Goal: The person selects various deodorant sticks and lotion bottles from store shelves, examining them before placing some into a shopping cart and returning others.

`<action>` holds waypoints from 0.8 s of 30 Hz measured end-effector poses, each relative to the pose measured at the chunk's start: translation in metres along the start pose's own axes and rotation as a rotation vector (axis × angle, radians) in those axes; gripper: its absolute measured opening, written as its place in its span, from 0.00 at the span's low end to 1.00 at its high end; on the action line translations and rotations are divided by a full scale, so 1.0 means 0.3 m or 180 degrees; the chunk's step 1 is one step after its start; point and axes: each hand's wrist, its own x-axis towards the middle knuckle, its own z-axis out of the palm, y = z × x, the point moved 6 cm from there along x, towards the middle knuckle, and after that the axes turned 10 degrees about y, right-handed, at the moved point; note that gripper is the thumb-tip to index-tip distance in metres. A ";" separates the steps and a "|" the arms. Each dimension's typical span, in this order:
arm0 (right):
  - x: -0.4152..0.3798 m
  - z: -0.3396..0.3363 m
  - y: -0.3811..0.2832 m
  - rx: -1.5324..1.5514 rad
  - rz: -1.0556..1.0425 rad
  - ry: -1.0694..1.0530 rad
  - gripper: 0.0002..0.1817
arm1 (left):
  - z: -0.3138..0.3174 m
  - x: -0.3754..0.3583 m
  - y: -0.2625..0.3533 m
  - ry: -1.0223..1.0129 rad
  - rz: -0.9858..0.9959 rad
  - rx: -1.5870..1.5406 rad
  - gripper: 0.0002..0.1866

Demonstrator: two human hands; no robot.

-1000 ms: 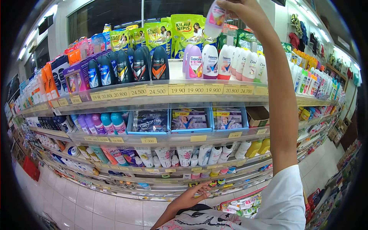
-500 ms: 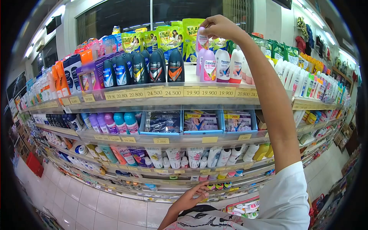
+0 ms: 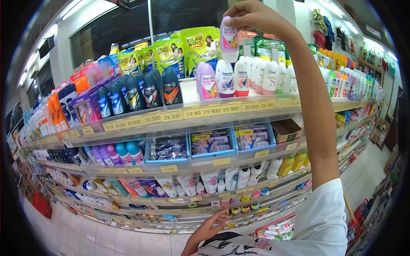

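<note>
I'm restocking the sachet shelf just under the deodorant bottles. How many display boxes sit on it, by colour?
Blue trays: 3
Brown cardboard box: 1
Total: 4

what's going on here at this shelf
A person stands at a shop shelf of deodorants. Their right hand holds a white and pink roll-on bottle up above the top shelf, over the row of white and purple roll-ons. Their left hand is low, near the bottom shelves, holding nothing that shows.
</note>
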 end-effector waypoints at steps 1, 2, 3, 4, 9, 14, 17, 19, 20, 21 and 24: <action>-0.021 -0.009 0.004 0.0111 0.0015 -0.0112 0.18 | 0.007 0.003 -0.016 -0.0031 -0.0054 0.0030 0.28; -0.037 -0.019 0.012 0.0223 0.0032 -0.0223 0.18 | 0.015 0.006 -0.024 -0.0075 -0.0045 0.0049 0.28; -0.046 -0.028 0.029 0.0287 0.0030 -0.0385 0.19 | 0.023 0.007 -0.032 -0.0122 -0.0072 0.0023 0.28; -0.050 -0.038 0.061 0.0266 0.0053 -0.0357 0.19 | 0.031 0.009 -0.041 -0.0166 -0.0101 -0.0003 0.28; -0.102 -0.078 0.098 0.0056 -0.0298 -0.0477 0.19 | 0.060 0.032 -0.055 -0.0337 -0.0098 0.0101 0.30; -0.143 -0.088 0.112 0.0153 -0.0330 -0.0389 0.20 | 0.083 0.060 -0.020 -0.0359 -0.0025 0.0099 0.29; -0.157 -0.091 0.113 0.0180 -0.0370 -0.0316 0.20 | 0.043 0.088 0.093 -0.0155 0.0193 0.0105 0.25; -0.158 -0.087 0.117 0.0331 -0.0465 -0.0344 0.19 | -0.040 0.109 0.328 0.0316 0.0756 0.0250 0.23; -0.161 -0.081 0.116 0.0369 -0.0493 -0.0392 0.19 | -0.107 0.123 0.476 0.0628 0.1277 0.0823 0.22; -0.164 -0.079 0.113 0.0338 -0.0529 -0.0373 0.19 | -0.169 0.132 0.631 0.0942 0.1778 0.1411 0.21; -0.162 -0.059 0.110 0.0417 -0.0604 -0.0456 0.18 | -0.289 0.142 1.080 0.2059 0.3159 0.1645 0.16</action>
